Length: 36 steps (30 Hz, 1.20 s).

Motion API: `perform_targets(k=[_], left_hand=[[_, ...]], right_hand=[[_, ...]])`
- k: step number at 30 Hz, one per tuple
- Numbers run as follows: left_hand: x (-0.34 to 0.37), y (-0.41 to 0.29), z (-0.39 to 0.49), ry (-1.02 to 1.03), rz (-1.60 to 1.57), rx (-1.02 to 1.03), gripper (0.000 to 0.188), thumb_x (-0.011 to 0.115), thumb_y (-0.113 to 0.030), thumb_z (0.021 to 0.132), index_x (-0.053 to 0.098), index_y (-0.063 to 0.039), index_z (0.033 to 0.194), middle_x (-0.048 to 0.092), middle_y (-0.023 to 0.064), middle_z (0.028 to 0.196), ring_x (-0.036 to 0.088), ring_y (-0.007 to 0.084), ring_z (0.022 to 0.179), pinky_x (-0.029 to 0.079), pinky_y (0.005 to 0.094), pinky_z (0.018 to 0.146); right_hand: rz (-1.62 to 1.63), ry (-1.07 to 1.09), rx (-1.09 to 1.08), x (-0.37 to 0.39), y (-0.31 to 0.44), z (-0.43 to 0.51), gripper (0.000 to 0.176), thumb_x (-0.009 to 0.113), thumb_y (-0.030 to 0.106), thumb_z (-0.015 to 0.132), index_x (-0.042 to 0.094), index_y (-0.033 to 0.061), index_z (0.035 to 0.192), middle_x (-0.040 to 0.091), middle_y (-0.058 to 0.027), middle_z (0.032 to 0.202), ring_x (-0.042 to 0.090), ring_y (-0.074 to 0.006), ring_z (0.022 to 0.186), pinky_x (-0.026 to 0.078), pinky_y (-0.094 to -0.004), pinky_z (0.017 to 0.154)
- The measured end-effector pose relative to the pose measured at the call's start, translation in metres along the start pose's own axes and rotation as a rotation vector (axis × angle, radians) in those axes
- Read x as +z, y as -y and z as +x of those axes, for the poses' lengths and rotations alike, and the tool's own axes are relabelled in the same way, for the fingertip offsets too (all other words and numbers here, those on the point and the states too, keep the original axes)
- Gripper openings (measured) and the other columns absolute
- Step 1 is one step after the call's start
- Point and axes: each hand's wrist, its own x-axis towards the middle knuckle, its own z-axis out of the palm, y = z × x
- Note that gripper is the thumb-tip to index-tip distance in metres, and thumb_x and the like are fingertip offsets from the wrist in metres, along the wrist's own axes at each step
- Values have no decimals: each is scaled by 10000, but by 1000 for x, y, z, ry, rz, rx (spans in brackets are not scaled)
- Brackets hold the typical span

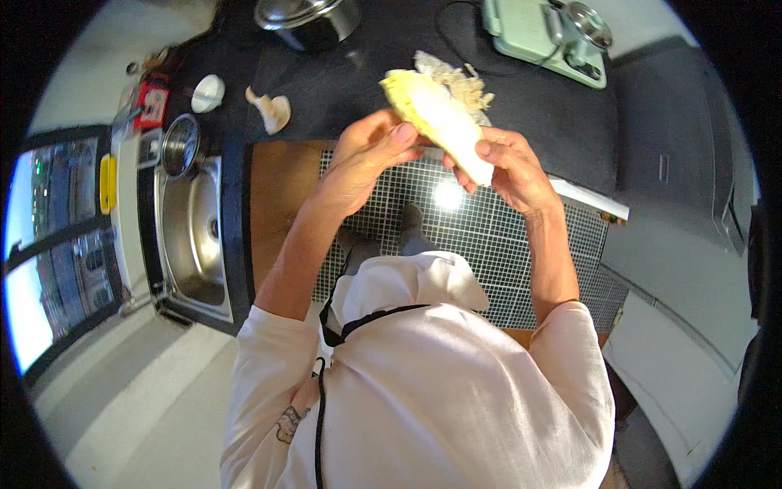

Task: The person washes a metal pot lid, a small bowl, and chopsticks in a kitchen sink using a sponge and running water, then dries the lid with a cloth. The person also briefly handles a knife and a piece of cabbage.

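Both my hands hold a pale cabbage leaf, yellow-green at its ruffled far end and white toward its thick base, above the counter's near edge. My left hand has its thumb and fingers at the leaf's left side. At the white base, my right hand grips it between thumb and fingers. Just beyond the leaf, a crumpled cloth or a heap of pale scraps lies on the dark counter; I cannot tell which. A curled, pale piece, its kind unclear, lies on the counter left of my hands.
On the dark counter stand a lidded steel pot, a white bowl and a pale green appliance with a cord. To the left, a metal bowl sits by the steel sink. A grey cabinet is at the right.
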Motion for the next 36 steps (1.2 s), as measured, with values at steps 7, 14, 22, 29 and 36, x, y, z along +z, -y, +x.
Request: perform_targets(k=[7, 14, 22, 29, 36], left_hand=[[-23, -59, -69, -304, -277, 390, 330, 639, -148, 946, 571, -18, 1242, 628, 119, 1220, 590, 236, 1167, 428, 444, 1064], [-85, -89, -142, -284, -474, 631, 418, 556, -325, 945, 584, -45, 1254, 516, 218, 1341, 507, 356, 1261, 396, 560, 1064], [-209, -149, -242, -203, 45, 276, 712, 440, -587, 951, 580, 61, 1210, 574, 268, 1204, 652, 314, 996, 572, 352, 758], [-265, -172, -304, -469, 427, 284, 357, 817, -283, 817, 651, 1, 954, 604, -8, 763, 529, 28, 684, 430, 210, 586], [-306, -179, -360, -739, 477, 282, 345, 808, -295, 826, 657, 8, 895, 588, -5, 742, 514, 41, 672, 428, 229, 584]], right_hand=[[-68, 177, 12, 90, 27, 57, 348, 658, 285, 945, 637, -41, 1067, 714, -162, 946, 672, -156, 731, 550, -258, 625], [-281, 400, -203, 182, 27, 109, 214, 666, 63, 923, 636, -65, 1092, 710, -188, 959, 690, -178, 792, 569, -277, 728], [-877, 752, -821, 301, 9, 187, 233, 657, 165, 902, 704, -49, 984, 675, -278, 1100, 699, -324, 961, 580, -357, 772], [-429, 527, -334, 403, -43, 213, 232, 675, 124, 912, 691, -45, 1070, 693, -192, 1090, 688, -233, 949, 576, -332, 800], [-597, 529, -243, 470, -84, 252, 171, 714, 104, 897, 704, -17, 1018, 682, -50, 884, 558, -63, 734, 459, -202, 650]])
